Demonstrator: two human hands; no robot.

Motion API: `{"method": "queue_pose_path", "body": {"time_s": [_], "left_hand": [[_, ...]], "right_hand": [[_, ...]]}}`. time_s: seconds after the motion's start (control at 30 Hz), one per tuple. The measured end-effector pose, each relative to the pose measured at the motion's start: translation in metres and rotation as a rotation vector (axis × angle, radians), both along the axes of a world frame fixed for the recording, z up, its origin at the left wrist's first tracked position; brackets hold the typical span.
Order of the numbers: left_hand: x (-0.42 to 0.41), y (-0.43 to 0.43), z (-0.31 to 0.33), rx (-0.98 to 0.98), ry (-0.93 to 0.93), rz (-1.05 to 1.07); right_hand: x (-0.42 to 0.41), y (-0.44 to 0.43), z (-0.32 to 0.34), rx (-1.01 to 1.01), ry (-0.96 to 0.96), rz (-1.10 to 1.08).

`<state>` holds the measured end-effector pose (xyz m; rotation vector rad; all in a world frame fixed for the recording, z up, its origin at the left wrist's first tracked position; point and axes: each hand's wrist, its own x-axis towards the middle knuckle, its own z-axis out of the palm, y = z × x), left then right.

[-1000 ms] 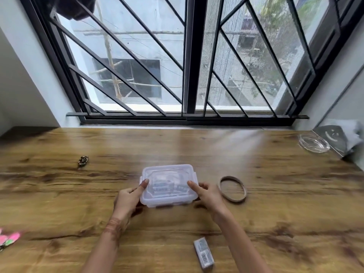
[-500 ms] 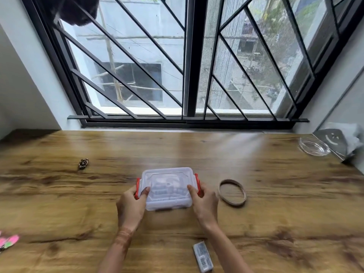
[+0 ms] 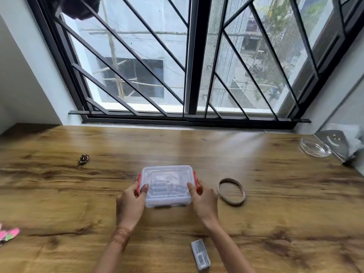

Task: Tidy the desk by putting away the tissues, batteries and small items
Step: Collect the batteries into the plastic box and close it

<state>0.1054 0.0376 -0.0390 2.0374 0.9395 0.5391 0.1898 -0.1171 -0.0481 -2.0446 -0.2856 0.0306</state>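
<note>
A clear plastic box [image 3: 167,186] with its lid on and red side clips sits on the wooden desk [image 3: 275,213]; several batteries show dimly through the lid. My left hand [image 3: 131,205] holds the box's left side, thumb on the lid by the red clip. My right hand [image 3: 204,201] holds the right side, fingers over the other red clip. A thin ring-shaped band [image 3: 231,191] lies just right of the box. A small grey packet with a barcode [image 3: 200,255] lies near the front edge.
A small dark patterned item [image 3: 83,159] lies at the left. Pink and green bits [image 3: 9,234] sit at the far left edge. A glass dish [image 3: 315,148] and a metal holder with tissue [image 3: 342,144] stand at the back right. A barred window runs behind.
The red clips, not visible a second ago, now stand out at both sides of the box. Both hands have shifted from the front corners to the sides, onto the clips.
</note>
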Motion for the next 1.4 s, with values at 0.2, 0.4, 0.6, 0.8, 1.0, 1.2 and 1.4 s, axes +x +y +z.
{"method": "queue_pose_path", "body": {"time_s": [0.2, 0.4, 0.6, 0.8, 1.0, 1.2, 1.4], "left_hand": [[-0.001, 0.009, 0.003, -0.091, 0.042, -0.023], [0.014, 0.006, 0.021, -0.108, -0.003, -0.102], [0.047, -0.023, 0.033, -0.158, -0.077, -0.294], [0.094, -0.086, 0.034, -0.236, -0.045, -0.510], [0.161, -0.170, 0.031, -0.329, -0.042, -0.737], [0.240, -0.276, 0.027, -0.487, 0.007, -0.884], [0.312, -0.371, 0.019, -0.508, 0.056, -0.973]], "right_hand": [[0.006, 0.002, 0.004, -0.018, 0.222, -0.023], [0.002, -0.017, 0.021, 0.117, 0.295, -0.048], [0.005, -0.063, 0.037, 0.196, 0.284, -0.169], [0.019, -0.131, 0.041, 0.269, 0.319, -0.439], [0.046, -0.215, 0.037, 0.360, 0.334, -0.641], [0.082, -0.304, 0.038, 0.563, 0.326, -0.796], [0.127, -0.369, 0.026, 0.722, 0.294, -0.984]]}}
